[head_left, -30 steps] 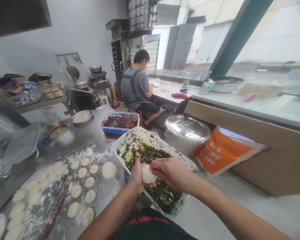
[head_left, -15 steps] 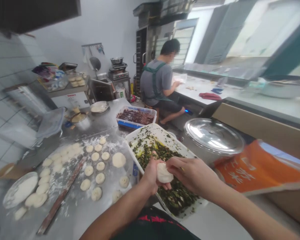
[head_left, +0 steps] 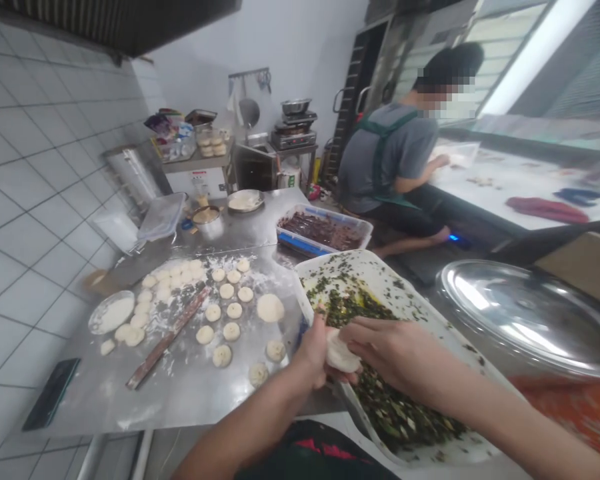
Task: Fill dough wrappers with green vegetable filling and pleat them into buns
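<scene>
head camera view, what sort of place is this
Probably a small commercial food kitchen: a floured steel table, rows of dough rounds, and a big tray of green filling.

Two hands (head_left: 360,353) — one dough piece (head_left: 341,353) — one rolling pin (head_left: 167,339), two trays (head_left: 340,261).

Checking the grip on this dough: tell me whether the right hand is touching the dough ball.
Touching. The head view shows the fingers of the right hand pressed over the top of the dough ball, with no gap between them.
</scene>
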{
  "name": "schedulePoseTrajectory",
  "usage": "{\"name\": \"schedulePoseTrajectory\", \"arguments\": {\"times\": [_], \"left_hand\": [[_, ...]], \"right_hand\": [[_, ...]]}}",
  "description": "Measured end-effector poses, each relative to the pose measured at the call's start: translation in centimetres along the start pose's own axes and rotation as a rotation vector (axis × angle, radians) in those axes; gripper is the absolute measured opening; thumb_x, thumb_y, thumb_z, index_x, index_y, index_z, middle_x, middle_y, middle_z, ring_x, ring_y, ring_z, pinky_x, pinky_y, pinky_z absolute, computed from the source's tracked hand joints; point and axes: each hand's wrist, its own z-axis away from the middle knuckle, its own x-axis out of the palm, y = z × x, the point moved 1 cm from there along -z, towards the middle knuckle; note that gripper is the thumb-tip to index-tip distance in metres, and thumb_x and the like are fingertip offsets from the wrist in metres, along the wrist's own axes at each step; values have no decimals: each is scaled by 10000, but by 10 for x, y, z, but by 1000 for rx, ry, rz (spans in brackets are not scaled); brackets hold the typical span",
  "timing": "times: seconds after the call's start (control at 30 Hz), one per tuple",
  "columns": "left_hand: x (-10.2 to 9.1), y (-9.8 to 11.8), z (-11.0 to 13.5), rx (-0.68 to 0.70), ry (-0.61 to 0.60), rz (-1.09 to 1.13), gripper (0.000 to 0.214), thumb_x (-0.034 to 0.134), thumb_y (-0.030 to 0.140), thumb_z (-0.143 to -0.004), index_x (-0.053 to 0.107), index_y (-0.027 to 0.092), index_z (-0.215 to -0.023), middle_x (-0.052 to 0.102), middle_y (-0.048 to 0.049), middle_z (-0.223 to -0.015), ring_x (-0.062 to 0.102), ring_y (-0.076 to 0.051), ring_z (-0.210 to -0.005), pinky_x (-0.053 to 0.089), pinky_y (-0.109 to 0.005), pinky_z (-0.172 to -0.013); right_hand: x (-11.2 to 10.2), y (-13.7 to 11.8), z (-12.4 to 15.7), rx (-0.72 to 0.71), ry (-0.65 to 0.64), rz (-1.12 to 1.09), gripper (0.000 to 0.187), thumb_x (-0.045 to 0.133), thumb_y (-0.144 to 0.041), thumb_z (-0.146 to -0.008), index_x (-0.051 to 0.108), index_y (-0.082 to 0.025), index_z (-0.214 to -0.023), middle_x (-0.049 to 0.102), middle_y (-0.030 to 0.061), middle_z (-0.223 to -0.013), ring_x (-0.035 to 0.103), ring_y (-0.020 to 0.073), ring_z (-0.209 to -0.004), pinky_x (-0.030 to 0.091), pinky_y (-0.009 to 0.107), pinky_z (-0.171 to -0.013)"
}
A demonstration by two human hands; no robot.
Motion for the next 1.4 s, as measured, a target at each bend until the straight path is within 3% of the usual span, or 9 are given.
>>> {"name": "schedulePoseTrajectory", "arguments": {"times": [0.23,0.5,0.6,0.7,0.8,0.93,1.07,1.2,1.4], "left_hand": [[-30,8,9,267,24,184,505,287,630,-733,490,168,-744,481,18,-450,389,-98,-290,202,-208,-297],[-57,15,10,161,119,151,554,291,664,-709,468,154,-587,454,1,-403,435,-113,-312,238,-209,-306],[-64,22,13,66,84,91,600,249,698,-691,465,149,-578,444,-6,-382,447,-130,-305,222,-209,-295],[-66,29,18,82,-3,79,612,226,709,-686,482,154,-664,469,-1,-409,459,-134,-309,212,-200,-287],[-62,32,19,144,-47,105,565,258,685,-701,479,165,-715,494,8,-444,425,-108,-285,195,-190,-272],[-48,29,13,86,-35,20,572,263,677,-705,467,151,-617,482,-8,-414,401,-99,-263,185,-192,-263],[-32,20,5,36,-76,-71,599,242,680,-707,507,144,-660,475,-11,-398,406,-108,-268,179,-197,-273],[-13,11,2,-11,-82,-149,628,248,687,-699,535,129,-705,512,-33,-441,453,-127,-315,237,-206,-296],[22,-6,-1,33,-244,-79,568,191,640,-748,495,163,-796,499,5,-466,434,-114,-299,252,-198,-286]], "right_hand": [[2,-19,-32,121,-51,-27,158,382,-196,-813,519,-158,-743,562,20,-699,508,97,-609,312,195,-547],[12,-39,-60,50,-120,55,159,396,-204,-811,533,-147,-753,588,37,-707,522,112,-614,272,212,-521],[15,-40,-66,25,-133,48,131,423,-190,-794,540,-156,-747,589,26,-715,524,110,-618,256,214,-512],[17,-39,-68,82,-120,55,115,440,-173,-774,529,-155,-703,583,14,-685,510,106,-576,232,222,-490],[14,-39,-65,169,-51,58,131,406,-177,-796,519,-153,-735,575,14,-689,497,101,-555,237,219,-487],[6,-41,-53,189,-45,34,108,419,-176,-792,514,-163,-743,573,11,-724,505,101,-597,259,206,-508],[-3,-39,-33,291,-90,65,75,459,-179,-759,504,-151,-705,572,25,-710,502,109,-596,254,206,-500],[-10,-34,-6,366,-34,80,66,445,-186,-771,502,-157,-754,570,20,-735,509,113,-627,266,205,-504],[-18,-23,32,443,38,78,90,439,-159,-773,504,-156,-710,569,15,-716,510,109,-625,305,208,-532]]}}
